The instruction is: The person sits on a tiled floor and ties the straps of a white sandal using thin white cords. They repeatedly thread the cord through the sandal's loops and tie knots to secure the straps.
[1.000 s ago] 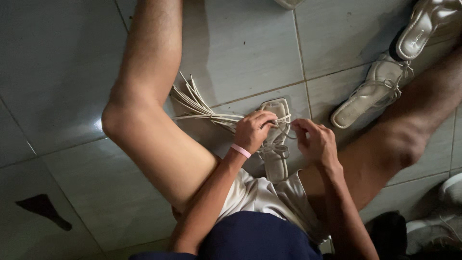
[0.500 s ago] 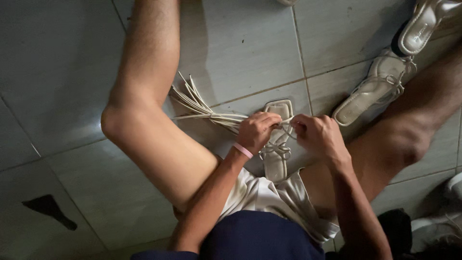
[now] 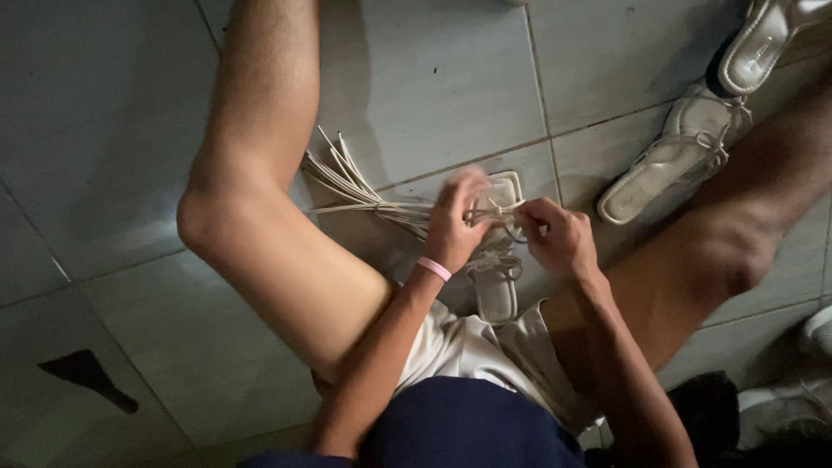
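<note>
I see a pale cream sandal lying flat on the floor between my knees, square toe at 12 o'clock. My left hand and right hand each pinch its thin straps, which fan toward 10 o'clock.

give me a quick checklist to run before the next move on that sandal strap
1. Both hands on the work: left hand and right hand both at the straps, ok.
2. Sandal lying flat on the tiled floor between the legs: ok.
3. Strap pinched taut between the fingers: cannot tell, blurred.
4. Spare bundle of straps within reach of the left hand: ok.
5. Other sandals apart from the work, off to the right: ok.
6. Light on the work: dim, not ok.
</note>
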